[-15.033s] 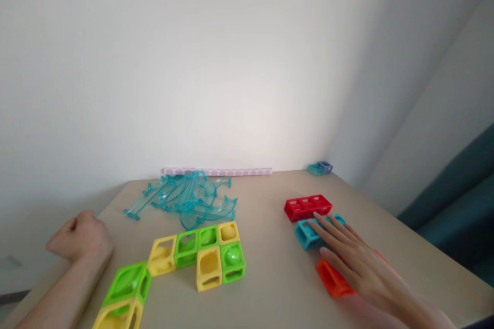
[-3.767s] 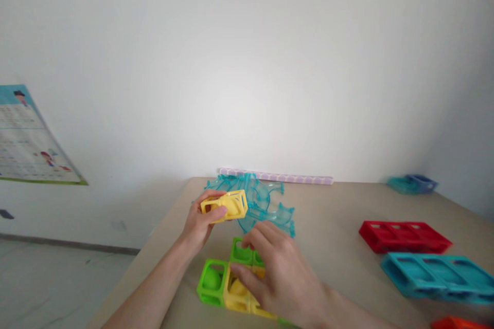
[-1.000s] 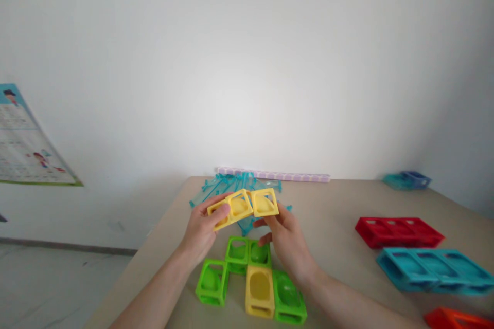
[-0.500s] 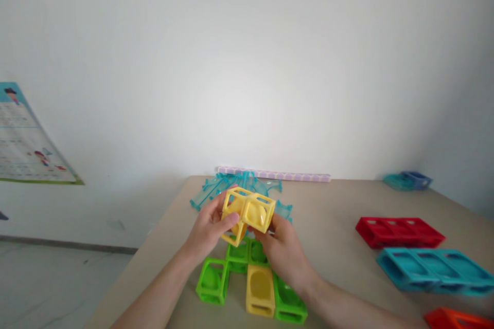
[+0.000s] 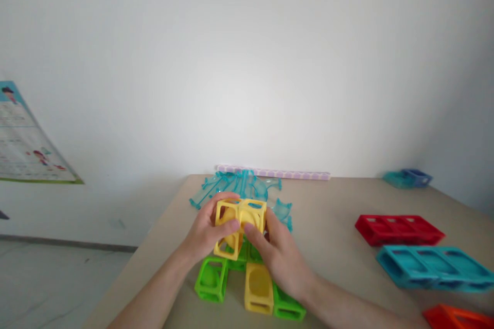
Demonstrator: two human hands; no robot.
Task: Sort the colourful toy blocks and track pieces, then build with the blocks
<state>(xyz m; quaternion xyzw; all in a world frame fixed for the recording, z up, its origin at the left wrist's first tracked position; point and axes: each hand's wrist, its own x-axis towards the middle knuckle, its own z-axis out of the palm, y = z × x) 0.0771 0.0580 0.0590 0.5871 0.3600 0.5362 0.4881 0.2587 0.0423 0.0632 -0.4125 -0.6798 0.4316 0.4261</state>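
Two or more yellow hollow plastic blocks [image 5: 252, 206] are held up together over the table, side by side. My left hand [image 5: 212, 226] grips them from the left, thumb across the front. My right hand [image 5: 276, 247] closes on their right side, its thumb near the seam. Beneath lie several green hollow blocks, one at the left [image 5: 211, 280] and one at the right [image 5: 287, 304], partly under my right wrist. A single yellow block [image 5: 259, 288] lies between them. More green blocks behind are partly hidden by my hands.
Clear blue track pieces [image 5: 241, 185] are heaped behind my hands, before a purple patterned strip [image 5: 293, 174] along the wall. At the right are red blocks [image 5: 399, 230], turquoise blocks [image 5: 436, 267] and an orange block [image 5: 459, 316]. Bluish pieces [image 5: 407, 179] sit at the back right.
The held yellow blocks have turned and come down slightly, now sitting closer in line. My right hand has shifted so its thumb presses on their front.
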